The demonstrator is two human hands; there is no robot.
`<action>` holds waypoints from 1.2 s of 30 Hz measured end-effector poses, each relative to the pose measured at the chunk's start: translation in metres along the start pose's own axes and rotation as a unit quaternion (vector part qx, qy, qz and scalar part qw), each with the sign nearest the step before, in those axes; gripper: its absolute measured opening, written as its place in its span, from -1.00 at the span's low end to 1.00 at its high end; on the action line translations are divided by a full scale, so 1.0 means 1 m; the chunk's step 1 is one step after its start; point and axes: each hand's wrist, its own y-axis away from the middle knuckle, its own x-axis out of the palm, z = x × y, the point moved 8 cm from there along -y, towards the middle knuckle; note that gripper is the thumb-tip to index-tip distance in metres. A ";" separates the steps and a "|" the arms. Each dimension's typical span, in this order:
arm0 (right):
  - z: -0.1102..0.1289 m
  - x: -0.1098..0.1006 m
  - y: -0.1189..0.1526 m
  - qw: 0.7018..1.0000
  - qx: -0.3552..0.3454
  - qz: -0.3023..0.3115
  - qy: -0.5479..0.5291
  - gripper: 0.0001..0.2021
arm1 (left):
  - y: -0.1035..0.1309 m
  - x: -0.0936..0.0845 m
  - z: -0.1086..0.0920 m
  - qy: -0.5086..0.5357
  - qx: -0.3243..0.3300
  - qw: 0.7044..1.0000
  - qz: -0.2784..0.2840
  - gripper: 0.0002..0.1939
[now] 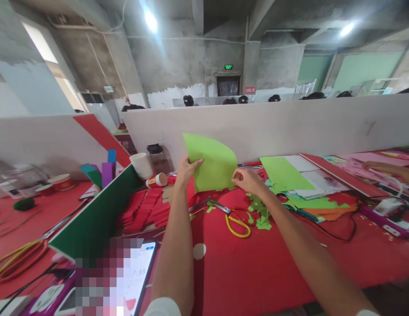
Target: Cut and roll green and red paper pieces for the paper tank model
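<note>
Bare grey concrete wall [171, 61], ragged white paint [178, 95] low down; concrete beams [197, 16] overhead; two bright ceiling lights [150, 21]; bright opening [39, 41] upper left; dark doorway [228, 87] at back, lit green sign [228, 67] above, red sign [249, 90] beside; pale green wall [369, 70] far right; whitish partition [273, 125] behind red table [244, 272]

lit phone [140, 270] | green board [95, 215] | white cylinder [141, 165] | black-lidded bottle [159, 161] | exit sign [228, 67]

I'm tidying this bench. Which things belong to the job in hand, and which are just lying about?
Apparently in the job:
light-green paper sheet, held in left hand, right hand at its edge
green paper offcuts
central red-and-yellow-handled scissors

Seemingly just lying about:
smartphone
white cup
black-lidded bottle
</note>
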 end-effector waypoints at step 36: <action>0.119 0.170 0.007 0.929 -0.261 0.200 0.170 -0.80 | -0.004 -0.005 0.006 0.023 0.004 1.000 0.001 -0.52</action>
